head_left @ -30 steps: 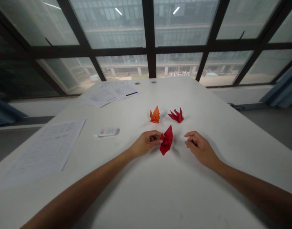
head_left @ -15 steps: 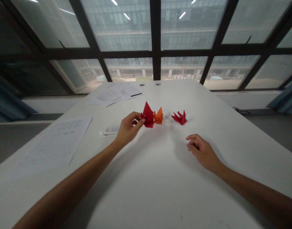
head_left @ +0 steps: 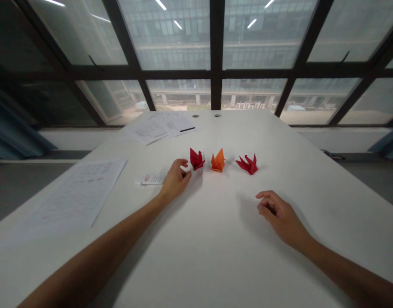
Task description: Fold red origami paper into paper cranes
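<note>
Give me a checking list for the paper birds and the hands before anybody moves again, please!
1. Left hand not holding anything: ok, its finger and thumb are apart with nothing between them.
2. Left hand clear of the left red bird: cannot tell, it is right beside it and might be touching.
3. Right hand free: ok, nothing shows in it.
4. Orange bird between the two red ones, with gaps: ok.
5. Right red bird clear of both hands: ok.
6. White packet fully in sight: not ok, the left hand hides one end.
</note>
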### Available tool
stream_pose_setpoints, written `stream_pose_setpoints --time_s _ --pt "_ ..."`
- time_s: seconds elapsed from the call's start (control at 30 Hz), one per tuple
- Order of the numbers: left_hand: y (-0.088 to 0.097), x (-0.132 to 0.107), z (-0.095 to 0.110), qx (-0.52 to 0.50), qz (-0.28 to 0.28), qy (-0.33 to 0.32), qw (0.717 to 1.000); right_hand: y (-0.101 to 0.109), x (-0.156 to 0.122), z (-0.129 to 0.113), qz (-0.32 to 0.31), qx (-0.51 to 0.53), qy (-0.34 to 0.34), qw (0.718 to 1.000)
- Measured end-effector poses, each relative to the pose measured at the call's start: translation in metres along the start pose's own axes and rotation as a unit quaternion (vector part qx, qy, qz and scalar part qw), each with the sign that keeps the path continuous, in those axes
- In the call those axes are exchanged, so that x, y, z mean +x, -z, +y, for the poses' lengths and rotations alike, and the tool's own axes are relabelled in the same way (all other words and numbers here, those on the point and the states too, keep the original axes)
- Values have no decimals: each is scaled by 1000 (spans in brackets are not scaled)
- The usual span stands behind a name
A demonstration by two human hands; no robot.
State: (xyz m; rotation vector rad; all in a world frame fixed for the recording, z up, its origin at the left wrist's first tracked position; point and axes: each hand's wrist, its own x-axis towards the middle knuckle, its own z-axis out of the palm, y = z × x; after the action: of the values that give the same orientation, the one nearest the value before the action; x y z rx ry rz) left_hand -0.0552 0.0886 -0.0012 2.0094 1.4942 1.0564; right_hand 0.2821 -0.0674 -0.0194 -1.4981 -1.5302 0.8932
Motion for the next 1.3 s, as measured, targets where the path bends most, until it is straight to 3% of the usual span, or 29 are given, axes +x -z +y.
stream_pose_setpoints --time_s 0.27,0.63,0.8,0.93,1.03,1.17,1.3 --pt "2 0 0 45 -19 -13 999 0 -1 6 -3 -12 -12 1000" --pt "-3 -4 7 150 -108 -116 976 1 -1 7 19 -12 -8 1000" --pt "-4 -3 8 172 -115 -126 970 12 34 8 116 -12 -13 993" --pt "-4 -5 9 187 -114 -125 968 30 79 9 166 -137 2 976" --pt "-4 -5 9 193 -114 -129 966 34 111 2 195 -157 17 968" --pt "1 -6 10 182 -124 -144 965 25 138 -10 206 -130 20 970" --pt "1 -21 21 138 -161 -177 961 16 134 -12 192 -39 9 981"
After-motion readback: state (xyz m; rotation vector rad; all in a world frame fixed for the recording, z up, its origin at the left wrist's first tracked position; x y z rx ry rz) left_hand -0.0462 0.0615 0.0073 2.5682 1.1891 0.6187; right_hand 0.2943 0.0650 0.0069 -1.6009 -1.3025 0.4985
